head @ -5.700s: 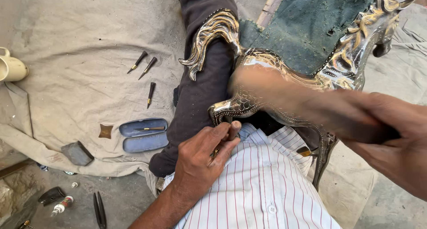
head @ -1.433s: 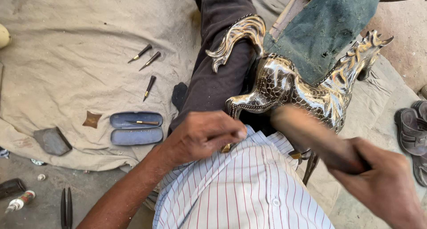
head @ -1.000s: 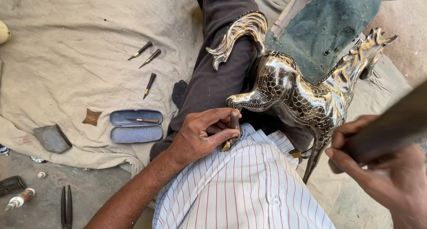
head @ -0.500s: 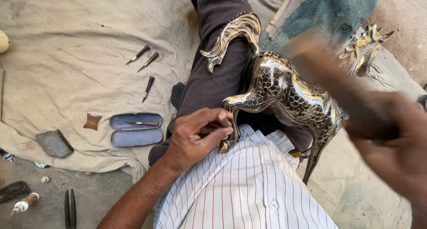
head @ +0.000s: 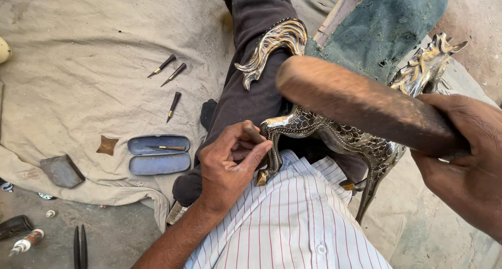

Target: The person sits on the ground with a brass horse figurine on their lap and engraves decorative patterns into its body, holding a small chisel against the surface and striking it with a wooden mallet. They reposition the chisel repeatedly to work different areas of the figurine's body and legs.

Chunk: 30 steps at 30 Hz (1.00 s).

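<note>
A shiny metal horse figure [head: 361,141] with a scaled body and a curled tail [head: 272,44] lies across my lap, over my dark trouser leg [head: 246,81]. My left hand [head: 230,167] pinches a small dark chisel [head: 254,134] against the horse's hind leg. My right hand [head: 465,159] grips a thick wooden mallet [head: 361,104], held above the horse's back and hiding part of it.
A beige cloth [head: 78,70] covers the ground to the left. On it lie three small chisels [head: 172,88], an open blue case [head: 158,154] with a tool inside, a brass scrap [head: 107,144] and a grey stone [head: 61,170]. Dark pliers [head: 79,247] and a small tube [head: 26,243] lie on bare floor.
My right hand has swung the mallet up and back down over the horse. My left hand has stayed at the horse's hind leg with the chisel.
</note>
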Tool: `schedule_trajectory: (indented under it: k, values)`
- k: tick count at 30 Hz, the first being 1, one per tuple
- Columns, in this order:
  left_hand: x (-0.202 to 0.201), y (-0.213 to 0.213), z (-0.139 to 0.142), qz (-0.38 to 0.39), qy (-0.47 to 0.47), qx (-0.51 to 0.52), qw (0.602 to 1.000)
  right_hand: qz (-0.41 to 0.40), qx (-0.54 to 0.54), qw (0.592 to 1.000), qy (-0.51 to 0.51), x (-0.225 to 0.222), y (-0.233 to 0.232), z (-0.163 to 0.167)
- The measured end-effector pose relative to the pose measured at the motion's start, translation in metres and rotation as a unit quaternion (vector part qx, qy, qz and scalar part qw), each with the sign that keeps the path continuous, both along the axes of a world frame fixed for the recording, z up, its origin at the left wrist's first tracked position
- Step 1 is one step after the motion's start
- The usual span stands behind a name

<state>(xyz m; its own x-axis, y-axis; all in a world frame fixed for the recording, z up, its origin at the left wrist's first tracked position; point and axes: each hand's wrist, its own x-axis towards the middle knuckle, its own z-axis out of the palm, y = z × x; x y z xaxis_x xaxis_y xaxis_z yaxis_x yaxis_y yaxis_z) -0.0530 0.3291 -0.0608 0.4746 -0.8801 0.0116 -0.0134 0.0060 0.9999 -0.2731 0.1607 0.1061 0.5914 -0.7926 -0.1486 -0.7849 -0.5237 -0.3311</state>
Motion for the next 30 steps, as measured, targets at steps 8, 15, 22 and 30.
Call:
schedule_trajectory:
  k: [8,15,22,30]
  values:
    - [0.001,-0.006,-0.015,0.013,-0.049,0.008,0.999,0.11,-0.12,0.978,0.132,0.03,-0.011,0.014]
    - [-0.006,-0.006,-0.017,0.043,0.009,-0.009,0.999,0.172,-0.122,0.974,0.079,0.055,-0.02,0.023]
    - [-0.009,-0.005,-0.013,0.057,-0.04,-0.009,0.998,0.146,-0.061,0.974,0.159,0.073,-0.019,0.03]
    - [-0.004,-0.005,-0.007,0.039,-0.104,-0.026,0.993,0.258,-0.137,0.93,0.223,0.078,-0.028,0.03]
